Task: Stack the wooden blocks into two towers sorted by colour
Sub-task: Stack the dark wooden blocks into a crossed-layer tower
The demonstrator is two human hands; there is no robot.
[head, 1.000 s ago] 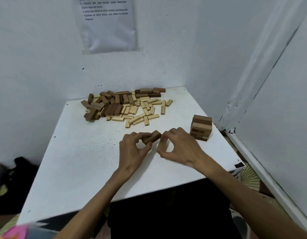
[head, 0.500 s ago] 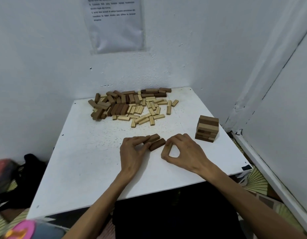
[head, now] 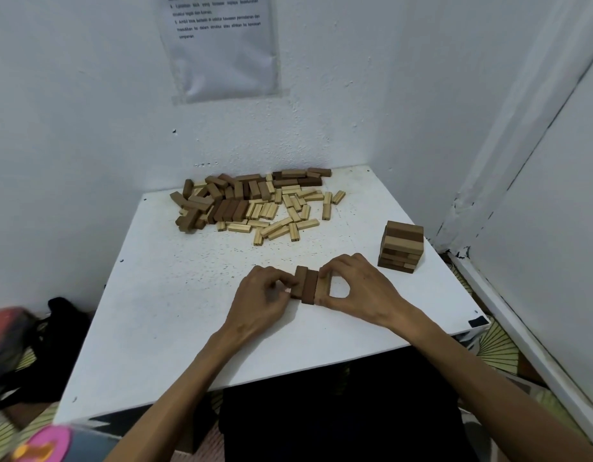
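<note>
Near table (head: 175,328) edge, centre: left hand (head: 265,295) from 9 o'clock and right hand (head: 355,288) from 3 o'clock squeeze a row of three brown blocks (head: 309,285) lying flat. Both hands have curled fingers, the right pinching the outer block with thumb and forefinger. For a sound base layer, press the long faces flush, level the ends, then let go without dragging. At 2 o'clock stands a small mixed-colour tower (head: 402,245), well apart. At 12 o'clock lies the loose pile (head: 255,205), dark blocks left, pale right.
</note>
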